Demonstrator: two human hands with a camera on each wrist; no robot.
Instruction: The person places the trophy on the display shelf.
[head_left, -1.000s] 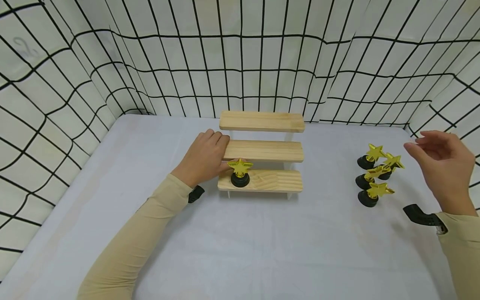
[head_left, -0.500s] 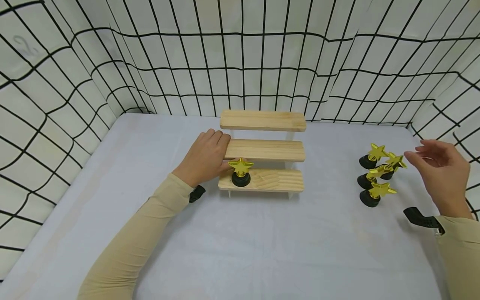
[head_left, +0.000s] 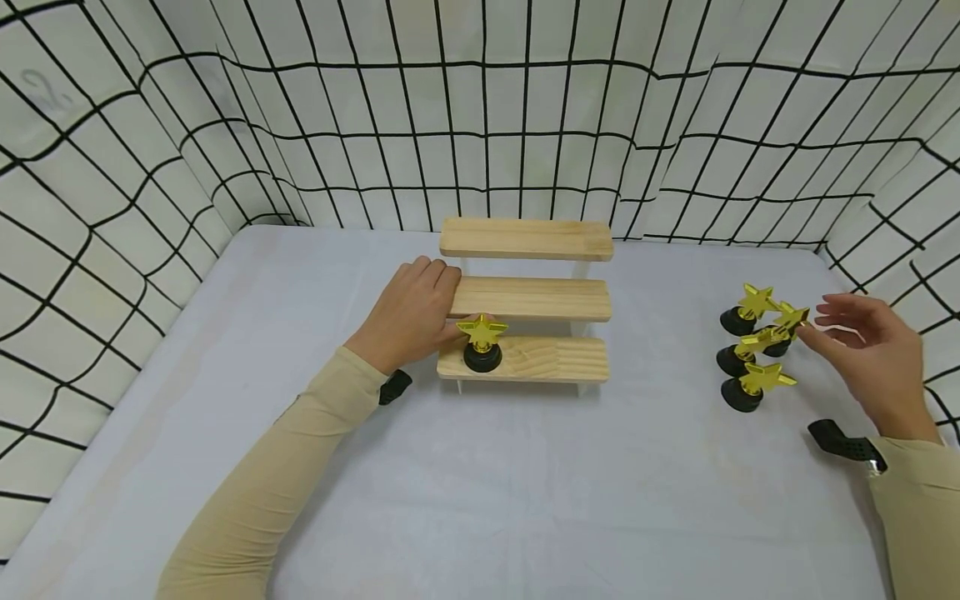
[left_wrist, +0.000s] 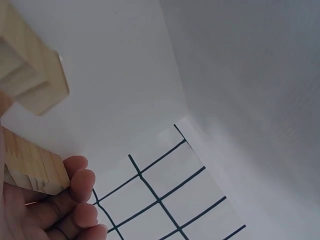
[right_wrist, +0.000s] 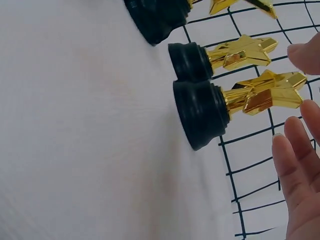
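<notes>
My left hand [head_left: 416, 312] grips the left end of the middle plank [head_left: 532, 298] of a three-step wooden display stand [head_left: 525, 239]; in the left wrist view its fingers [left_wrist: 82, 185] curl round the plank's end. Beside that hand, a gold star trophy [head_left: 482, 335] with a black round base stands upright on the lowest step. My right hand [head_left: 870, 354] is at the star of the rearmost right trophy [head_left: 791, 318], thumb and fingers apart. In the right wrist view that trophy's star [right_wrist: 272, 95] lies between thumb and fingers; a firm pinch is not visible.
Several more star trophies [head_left: 763, 379] stand close together on the white cloth [head_left: 525, 500] at the right. Black wire grid [head_left: 487, 133] with white backing walls in the back and both sides.
My right hand has moved left and toward me, down to the star of the rear right trophy. The left hand keeps its hold on the stand.
</notes>
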